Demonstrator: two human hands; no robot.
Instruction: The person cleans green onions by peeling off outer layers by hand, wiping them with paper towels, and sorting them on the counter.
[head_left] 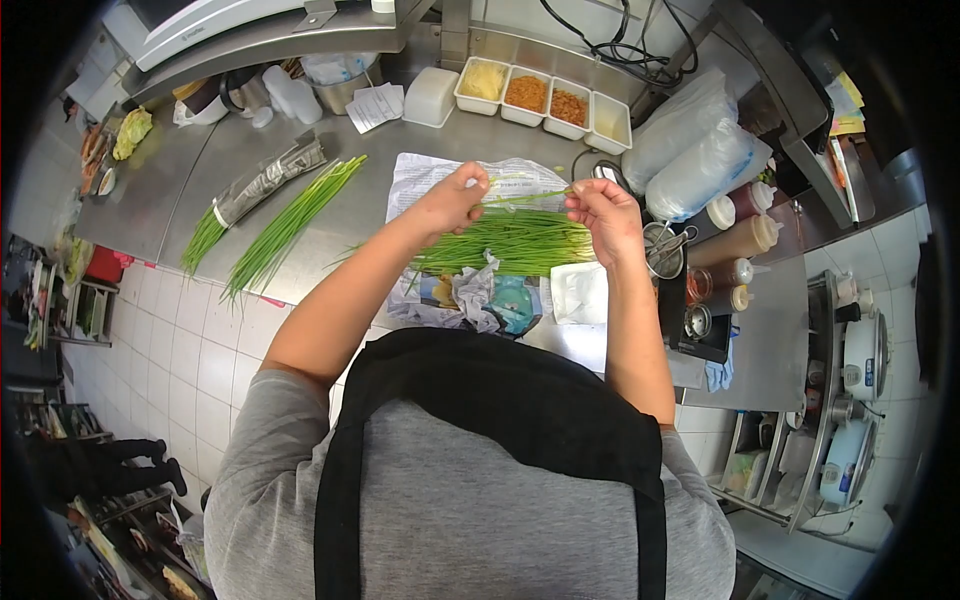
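Note:
A thin green chive stalk point(530, 197) stretches between my two hands. My left hand point(455, 205) is closed in a pinch at its left end, over the printed paper sheet point(408, 172). The fingertips of my right hand point(608, 215) pinch the other end. Just below the stalk lies a wide pile of chives point(500, 243) on the paper, pale ends to the right. Crumpled newspaper point(470, 300) sits in front of the pile, and a folded white cloth or paper point(580, 293) is near my right wrist.
Left on the steel counter lie a loose chive bunch point(300, 220) and a newspaper-wrapped bunch point(265, 180). White tubs point(567, 107) of chopped food line the back. Plastic bags point(690, 140), sauce bottles point(750, 235) and a metal pot with utensils point(665, 250) crowd the right.

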